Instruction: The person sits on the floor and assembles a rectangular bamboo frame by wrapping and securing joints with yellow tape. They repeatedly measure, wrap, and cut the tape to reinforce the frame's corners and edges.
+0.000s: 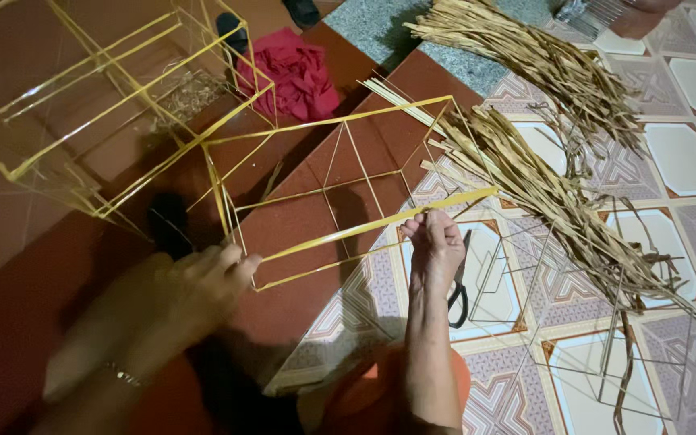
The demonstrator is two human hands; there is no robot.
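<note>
Yellow strapping already wraps two wire box frames, by my count: one finished frame [114, 97] at far left on the dark red mat [34, 217], and a second frame [340, 185] tilted at centre, the one being worked on. From my remote seat I judge the step in hand as binding that second frame's lower front bar. My left hand [203, 282], blurred by motion, looks closed on the frame's near corner, though I cannot be sure of the grip. My right hand [435, 242] is clenched, pinching the yellow strip [380, 224] that runs along the bar. The next move, as I read it, calls for taut tension and a steadied frame. One pair of dark-handled scissors [459, 294] lies just beside the right wrist. Further right, one bare wire frame [598, 322] rests on the patterned tiles [686, 161], under two bundles of dried fibre [557, 161]. One red cloth [296, 72] lies behind.
</note>
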